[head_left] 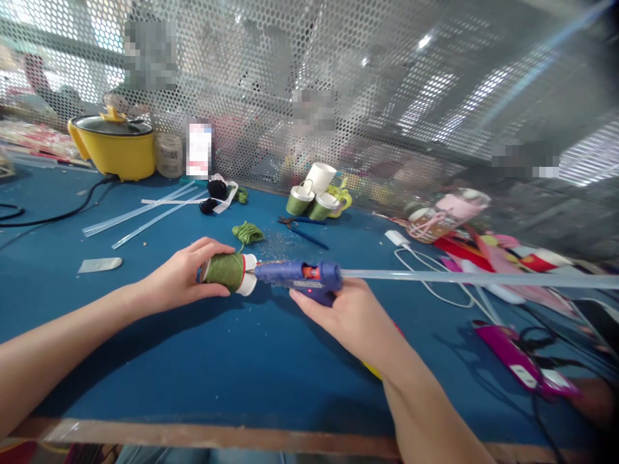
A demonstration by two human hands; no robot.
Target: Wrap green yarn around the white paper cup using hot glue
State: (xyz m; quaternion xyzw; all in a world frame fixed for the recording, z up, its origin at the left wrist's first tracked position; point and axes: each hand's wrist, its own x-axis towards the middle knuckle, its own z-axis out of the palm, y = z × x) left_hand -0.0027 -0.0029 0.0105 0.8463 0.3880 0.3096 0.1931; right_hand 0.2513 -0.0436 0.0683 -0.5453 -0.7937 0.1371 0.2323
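Observation:
My left hand [181,277] is wrapped round a paper cup [230,272] lying on its side, most of it wound in green cord, with white showing at the rim. My right hand [344,314] grips a blue hot glue gun [302,276] by its handle. The gun's nozzle touches the cup's white rim. A long clear glue stick [474,279] sticks out of the back of the gun to the right. A loose bundle of green cord [248,232] lies just behind the cup on the blue table [232,361].
Several green-wrapped cups [312,196] stand at the back by a perforated metal screen. A yellow electric pot [113,145], loose glue sticks [145,216], blue-handled pliers [302,230], a white charger with cable [411,248] and a pink device [520,361] lie around. People sit beyond the screen.

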